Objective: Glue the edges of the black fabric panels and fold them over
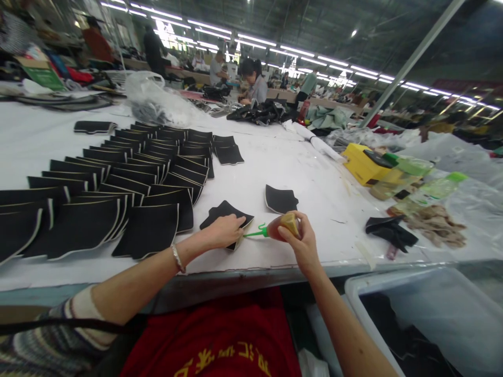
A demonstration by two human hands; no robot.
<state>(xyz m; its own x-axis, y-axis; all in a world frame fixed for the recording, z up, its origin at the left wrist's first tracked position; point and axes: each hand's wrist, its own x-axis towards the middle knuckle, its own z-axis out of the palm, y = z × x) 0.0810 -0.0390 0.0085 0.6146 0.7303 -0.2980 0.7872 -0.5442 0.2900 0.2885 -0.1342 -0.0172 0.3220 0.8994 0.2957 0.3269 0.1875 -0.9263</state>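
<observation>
My right hand (302,241) is closed round a squeeze bottle (278,228) with amber-brown contents, tilted on its side. Its thin green nozzle (256,233) points left, and the tip meets the edge of a black sheet piece (225,210) with a pale edge. My left hand (225,231) grips that piece near its right side, the index finger stretched along the top; the thumb is hidden. Just beyond the bottle lies another black piece (280,199), flat on the white table (255,178). To the left, many similar black pieces (147,228) overlap in rows.
At the right stand a yellow box (363,165), plastic bottles (436,191), a brown rag (442,225) and a crumpled black scrap (391,232). A translucent bin (440,293) with black pieces sits below the table edge. A plastic bag (157,99) lies far back; people work beyond.
</observation>
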